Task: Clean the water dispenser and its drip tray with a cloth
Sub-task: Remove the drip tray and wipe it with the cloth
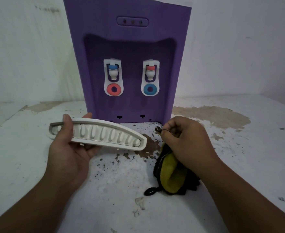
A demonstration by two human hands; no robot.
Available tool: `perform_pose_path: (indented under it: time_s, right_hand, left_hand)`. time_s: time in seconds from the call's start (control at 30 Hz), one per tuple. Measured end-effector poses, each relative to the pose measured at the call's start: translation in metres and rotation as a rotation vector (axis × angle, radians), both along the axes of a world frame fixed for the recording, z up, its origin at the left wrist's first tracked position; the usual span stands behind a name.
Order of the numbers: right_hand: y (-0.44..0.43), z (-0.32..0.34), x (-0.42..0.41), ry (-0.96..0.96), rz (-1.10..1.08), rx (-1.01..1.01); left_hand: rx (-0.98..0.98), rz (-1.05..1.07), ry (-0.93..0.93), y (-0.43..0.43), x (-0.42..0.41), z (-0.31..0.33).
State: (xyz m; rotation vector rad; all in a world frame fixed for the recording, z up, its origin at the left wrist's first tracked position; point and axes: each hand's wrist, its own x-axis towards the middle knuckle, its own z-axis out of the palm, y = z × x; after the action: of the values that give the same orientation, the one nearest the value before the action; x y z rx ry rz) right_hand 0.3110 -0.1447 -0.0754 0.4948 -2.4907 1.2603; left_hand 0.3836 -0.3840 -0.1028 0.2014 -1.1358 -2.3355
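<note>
The water dispenser (130, 47) stands at the rear centre of the table (29, 158), with the wall (21, 56) behind it. Its left tap (113, 73) and right tap (150, 74) sit side by side in the front recess, below the indicator panel (132, 21). Before the unit and to the left, the drip tray (104, 134) is held clear of the table in the left hand (68, 152). To its right, the right hand (187, 142) grips the cloth (173, 174), whose lower end lies on the table.

The stained white table (24, 148) carries the purple water dispenser (130, 47) and scattered dark specks (104, 167).
</note>
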Motion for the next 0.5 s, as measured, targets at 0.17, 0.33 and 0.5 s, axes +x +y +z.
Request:
perform_pose_path:
  time_s: [0.17, 0.33, 0.5]
  right_hand:
    - [-0.012, -0.001, 0.018, 0.158, 0.201, 0.020]
    - [-0.031, -0.007, 0.020, 0.175, 0.204, 0.571]
    - [-0.049, -0.009, 0.032, 0.170, 0.129, 0.692]
  left_hand:
    - [-0.005, -0.034, -0.004, 0.001, -0.002, -0.002]
    - [-0.006, -0.034, -0.039, 0.005, -0.002, -0.002]
    - [-0.022, -0.042, -0.040, 0.007, 0.000, -0.002]
